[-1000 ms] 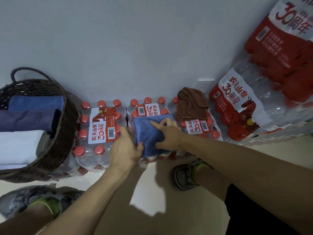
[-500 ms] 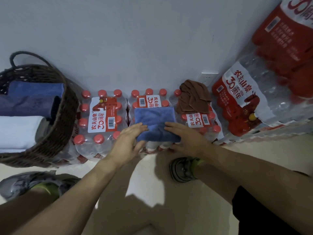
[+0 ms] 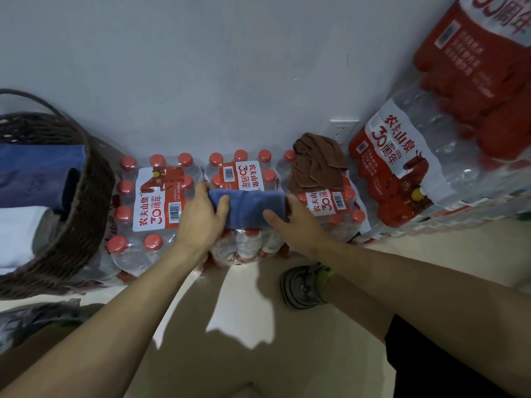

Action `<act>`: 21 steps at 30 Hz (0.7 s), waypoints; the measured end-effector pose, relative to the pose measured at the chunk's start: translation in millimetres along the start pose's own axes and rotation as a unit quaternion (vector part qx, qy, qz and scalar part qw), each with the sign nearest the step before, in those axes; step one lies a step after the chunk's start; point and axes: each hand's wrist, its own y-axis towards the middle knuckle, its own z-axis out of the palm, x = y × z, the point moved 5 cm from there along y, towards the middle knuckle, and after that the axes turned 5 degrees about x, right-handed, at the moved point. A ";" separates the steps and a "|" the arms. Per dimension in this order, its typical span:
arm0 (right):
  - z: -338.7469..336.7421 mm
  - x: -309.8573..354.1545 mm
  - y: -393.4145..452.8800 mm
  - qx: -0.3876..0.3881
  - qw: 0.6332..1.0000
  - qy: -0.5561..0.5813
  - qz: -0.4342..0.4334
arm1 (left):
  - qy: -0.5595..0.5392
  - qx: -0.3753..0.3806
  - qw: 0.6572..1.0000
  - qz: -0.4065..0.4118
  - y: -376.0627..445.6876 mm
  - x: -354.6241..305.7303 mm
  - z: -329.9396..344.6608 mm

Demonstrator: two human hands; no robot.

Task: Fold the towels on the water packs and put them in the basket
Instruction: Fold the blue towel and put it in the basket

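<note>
A blue towel (image 3: 253, 206), folded into a narrow band, lies on the middle water pack (image 3: 244, 173). My left hand (image 3: 201, 219) grips its left end, thumb on top and fingers behind. My right hand (image 3: 296, 225) holds the right end the same way. A crumpled brown towel (image 3: 317, 163) sits on the right water pack (image 3: 330, 202) against the wall. The wicker basket (image 3: 83, 208) stands at the left and holds folded blue, dark blue and white towels (image 3: 20, 234).
A third water pack (image 3: 152, 202) lies between the basket and the middle pack. A tall stack of water packs (image 3: 431, 156) rises on the right. A wall socket (image 3: 340, 129) is behind the brown towel. My shoes (image 3: 304, 285) stand on the pale floor.
The blue towel has been folded once more, from a square into a narrow band. Both hands moved from its near edge to its two ends.
</note>
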 end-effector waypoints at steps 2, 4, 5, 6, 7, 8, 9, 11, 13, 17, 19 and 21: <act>2.2 -0.9 2.9 -0.016 1.000 0.006 0.023 | 0.025 0.004 0.999 -0.025 6.7 3.7 -3.1; 2.1 0.7 8.1 -0.030 0.999 0.002 0.037 | 0.056 0.011 0.997 -0.052 10.4 8.2 -5.6; 2.4 0.7 10.3 -0.033 0.998 -0.002 0.046 | 0.068 0.014 0.996 -0.056 10.8 9.0 -6.0; 3.1 0.4 11.9 -0.036 0.998 -0.003 0.056 | 0.078 0.016 0.995 -0.055 10.3 8.9 -6.2; 3.9 -1.2 13.1 -0.040 0.997 0.003 0.068 | 0.084 0.013 0.995 -0.051 9.3 7.7 -6.5; 4.3 -2.2 13.6 -0.046 0.996 0.009 0.077 | 0.091 0.007 0.995 -0.045 7.8 6.1 -7.4; 4.2 -3.2 13.8 -0.054 0.995 0.011 0.084 | 0.105 -0.001 0.994 -0.038 6.0 4.4 -8.2; 3.4 -3.4 12.6 -0.065 0.994 0.005 0.092 | 0.134 0.000 0.991 -0.023 2.5 2.9 -7.9; 3.6 -4.5 10.4 -0.073 0.992 0.004 0.101 | 0.107 0.051 0.993 -0.017 0.3 4.3 -1.4; 2.4 -3.0 4.2 -0.113 0.988 -0.009 0.108 | 0.050 0.131 0.988 -0.065 2.8 11.3 5.8; 3.1 -1.7 0.3 -0.127 0.986 -0.017 0.110 | 0.034 0.136 0.985 -0.097 7.3 15.1 2.2; 5.3 -1.3 -1.7 -0.127 0.986 -0.026 0.107 | -0.016 0.127 0.984 -0.125 10.2 17.8 -1.3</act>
